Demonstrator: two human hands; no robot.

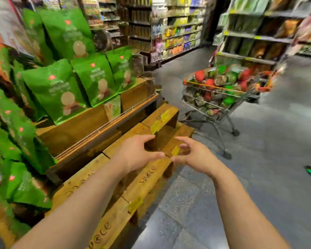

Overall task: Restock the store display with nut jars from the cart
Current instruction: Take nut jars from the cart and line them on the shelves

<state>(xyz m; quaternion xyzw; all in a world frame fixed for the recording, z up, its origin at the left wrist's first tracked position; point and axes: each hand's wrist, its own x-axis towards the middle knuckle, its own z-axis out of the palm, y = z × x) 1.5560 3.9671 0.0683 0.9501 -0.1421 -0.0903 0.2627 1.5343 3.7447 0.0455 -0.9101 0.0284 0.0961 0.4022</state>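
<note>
Lying well beyond both empty hands (138, 153) (192, 155), cart (221, 90).

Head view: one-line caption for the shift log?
Both empty hands, left and right, hover over the wooden display, with the full cart standing apart in the aisle.

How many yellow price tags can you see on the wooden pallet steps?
4 yellow tags: two side by side on the top step, one between the hands, one low on the nearest block. More may be hidden behind the arms.
</note>
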